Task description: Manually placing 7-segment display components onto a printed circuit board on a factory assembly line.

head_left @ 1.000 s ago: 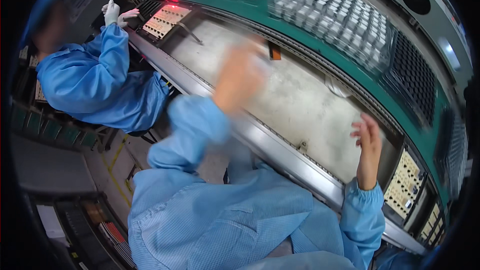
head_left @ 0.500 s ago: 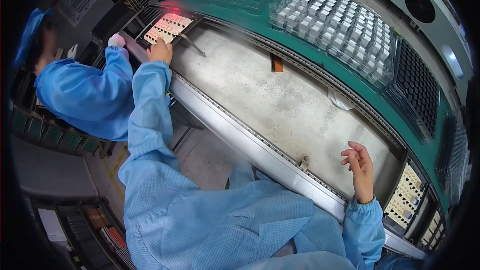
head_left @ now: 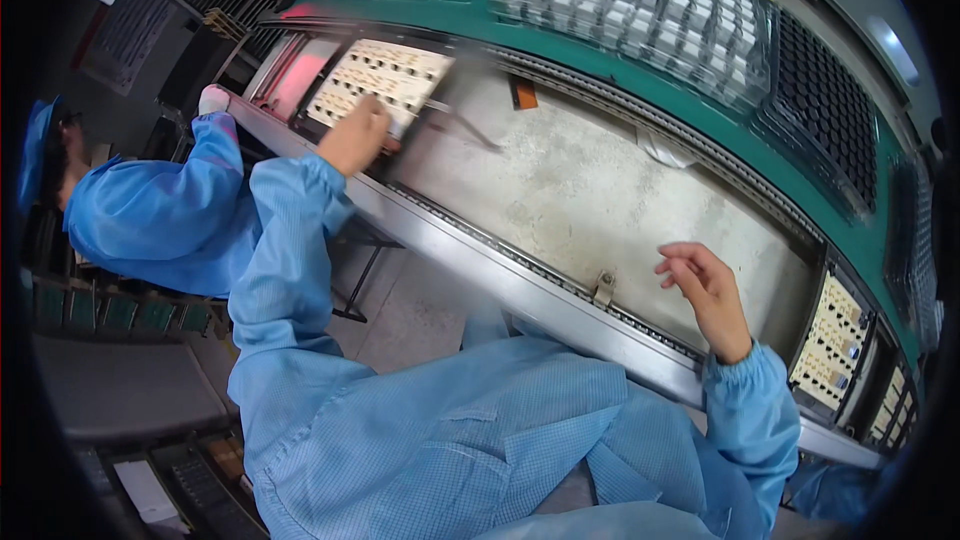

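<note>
My left hand (head_left: 357, 135) is closed over the near right edge of a black carrier frame, which bears a cream circuit board panel (head_left: 380, 78) with rows of small dark parts. This frame rides on the conveyor rails at the left, and motion blurs its right side and a metal arm (head_left: 465, 125) that sticks out there. Above the conveyor's pale bed (head_left: 570, 180), at the right, hovers my right hand (head_left: 705, 295). Its fingers are apart and slightly bent, with nothing in them.
A second board panel (head_left: 830, 340) lies in the conveyor at the far right. Clear trays of white blocks (head_left: 640, 10) and a black tray (head_left: 825, 130) stand on the green bench top (head_left: 450, 15). A co-worker in blue (head_left: 160, 200) sits at the left, a gloved hand on the rail.
My left hand has drawn the board carrier to the right along the conveyor, away from the red light. My right hand stays open over the bed.
</note>
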A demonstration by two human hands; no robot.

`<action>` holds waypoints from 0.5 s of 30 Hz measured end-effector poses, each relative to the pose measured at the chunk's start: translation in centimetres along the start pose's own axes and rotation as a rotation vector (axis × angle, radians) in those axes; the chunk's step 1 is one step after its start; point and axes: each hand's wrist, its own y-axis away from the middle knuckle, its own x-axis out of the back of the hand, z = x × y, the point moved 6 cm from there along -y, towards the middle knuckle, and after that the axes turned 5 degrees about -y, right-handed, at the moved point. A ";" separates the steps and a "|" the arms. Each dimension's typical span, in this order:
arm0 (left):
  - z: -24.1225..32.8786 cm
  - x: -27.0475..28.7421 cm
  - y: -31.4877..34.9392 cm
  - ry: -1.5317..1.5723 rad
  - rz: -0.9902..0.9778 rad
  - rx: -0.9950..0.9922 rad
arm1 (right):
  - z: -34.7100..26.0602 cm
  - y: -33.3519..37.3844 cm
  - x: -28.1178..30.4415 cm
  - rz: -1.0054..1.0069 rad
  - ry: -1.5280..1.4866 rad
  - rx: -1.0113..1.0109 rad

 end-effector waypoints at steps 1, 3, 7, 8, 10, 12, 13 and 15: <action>1.8 -2.0 0.9 0.148 -0.109 -0.110 | -0.1 -0.8 -1.1 -0.093 0.023 -0.026; 8.0 -5.3 2.8 0.364 -0.419 -0.184 | 0.9 -2.4 -2.6 -0.143 -0.011 -0.115; 16.3 -4.8 4.8 0.193 -0.337 -0.418 | 7.7 -4.1 -3.9 0.001 -0.593 -0.582; 16.6 -4.5 4.1 0.154 -0.205 -0.572 | 10.4 -5.6 -3.2 -0.280 -0.990 -0.376; 15.7 -4.8 3.0 0.158 -0.168 -0.600 | 8.5 -6.4 -1.9 -0.058 -1.224 -0.144; 14.7 -6.2 2.3 0.232 -0.232 -0.556 | 4.8 -5.2 0.0 0.485 -1.075 -0.215; 14.6 -6.9 2.5 0.279 -0.258 -0.546 | 3.9 -4.8 1.4 0.527 -0.993 -0.113; 15.0 -7.9 2.3 0.322 -0.281 -0.567 | 4.9 -5.1 6.5 0.728 -0.629 0.134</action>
